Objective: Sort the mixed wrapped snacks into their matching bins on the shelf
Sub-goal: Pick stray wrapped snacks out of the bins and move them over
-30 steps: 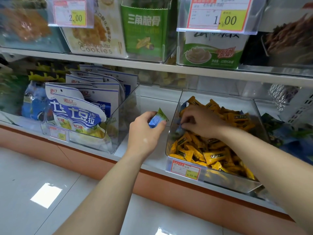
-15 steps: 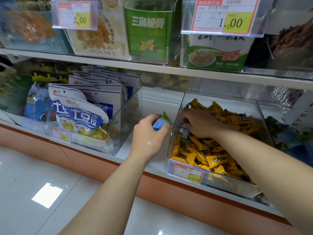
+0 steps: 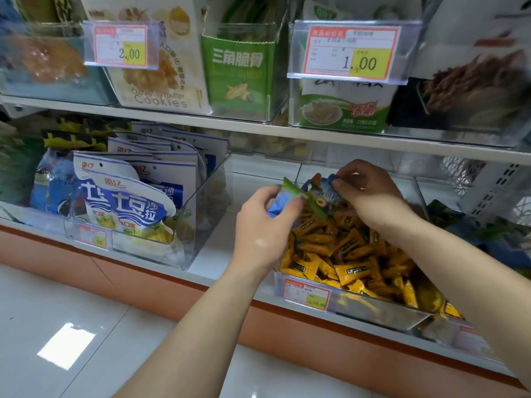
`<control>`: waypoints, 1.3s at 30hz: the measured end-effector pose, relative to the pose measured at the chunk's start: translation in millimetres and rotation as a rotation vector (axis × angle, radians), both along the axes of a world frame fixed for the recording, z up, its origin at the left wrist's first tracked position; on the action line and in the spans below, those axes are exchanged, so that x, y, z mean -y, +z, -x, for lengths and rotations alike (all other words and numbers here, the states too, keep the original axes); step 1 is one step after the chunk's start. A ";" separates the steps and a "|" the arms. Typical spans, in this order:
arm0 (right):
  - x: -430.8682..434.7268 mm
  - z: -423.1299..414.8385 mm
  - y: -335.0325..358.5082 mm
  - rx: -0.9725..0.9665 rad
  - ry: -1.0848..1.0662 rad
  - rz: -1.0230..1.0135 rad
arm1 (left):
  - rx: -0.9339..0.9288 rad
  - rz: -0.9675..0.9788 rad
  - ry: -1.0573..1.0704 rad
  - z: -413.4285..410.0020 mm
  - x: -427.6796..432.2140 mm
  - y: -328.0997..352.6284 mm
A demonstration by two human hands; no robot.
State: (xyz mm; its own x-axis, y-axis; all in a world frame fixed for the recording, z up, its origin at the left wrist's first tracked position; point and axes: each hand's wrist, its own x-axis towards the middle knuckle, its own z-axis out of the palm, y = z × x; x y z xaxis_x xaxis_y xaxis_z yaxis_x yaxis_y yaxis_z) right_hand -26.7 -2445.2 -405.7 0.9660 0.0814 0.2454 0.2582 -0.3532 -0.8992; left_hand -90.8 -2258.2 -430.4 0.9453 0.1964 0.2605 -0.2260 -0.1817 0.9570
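Nearest, at the shelf's front edge: a clear plastic bin (image 3: 382, 315) with a red-and-yellow price label (image 3: 306, 294), heaped with small yellow wrapped candies (image 3: 350, 254). At its left wall, in the left hand (image 3: 263, 225), gripped between curled fingers and thumb: a small blue-and-green wrapped snack (image 3: 283, 196). Over the back of the heap, pinched at the fingertips of the right hand (image 3: 370, 193): a small blue-and-white wrapped snack (image 3: 330, 192), just beside the one in the left. Further left on the same shelf: a second clear bin (image 3: 207, 214), filled with upright white-and-blue pouches (image 3: 126, 208). On the shelf above: more clear bins holding a pale cookie pack (image 3: 161, 79) and a green box (image 3: 238, 73), fronted by price tags reading 2.00 (image 3: 123, 47) and 1.00 (image 3: 352, 53). Against half a second ago: right hand no longer down among the candies but raised with its snack; left hand shifted rightward from over the bare shelf to the bin's edge; hands nearly meeting.
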 end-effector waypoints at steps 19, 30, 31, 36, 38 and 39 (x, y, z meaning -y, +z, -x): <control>115.9 108.7 -3.0 -0.369 -0.169 -0.511 | 0.008 -0.189 -0.285 36.6 169.6 -1.0; 185.4 60.2 -14.0 0.111 -0.280 0.462 | 0.068 -0.839 -0.147 8.1 114.6 -2.1; 186.8 52.7 -19.0 0.074 -0.233 0.582 | 0.048 -0.850 -0.129 4.2 105.3 -4.5; 185.0 21.1 -19.3 -0.080 -0.351 1.293 | -0.148 -0.844 -0.200 -9.0 77.5 -29.5; 176.0 14.7 -10.4 -0.080 -0.460 1.371 | -0.202 -0.885 -0.279 -14.6 73.0 -39.1; 168.9 12.0 -7.1 -0.028 -0.484 1.361 | -0.214 -0.901 -0.315 -17.4 71.0 -42.8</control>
State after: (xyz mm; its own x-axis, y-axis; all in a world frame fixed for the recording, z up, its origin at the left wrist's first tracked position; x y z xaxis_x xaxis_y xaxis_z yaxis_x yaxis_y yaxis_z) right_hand -38.7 -2614.2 -412.7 0.9691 -0.0981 0.2264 -0.1443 -0.9696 0.1975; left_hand -73.4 -2329.2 -473.3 0.9651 -0.2619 0.0060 -0.2274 -0.8262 0.5155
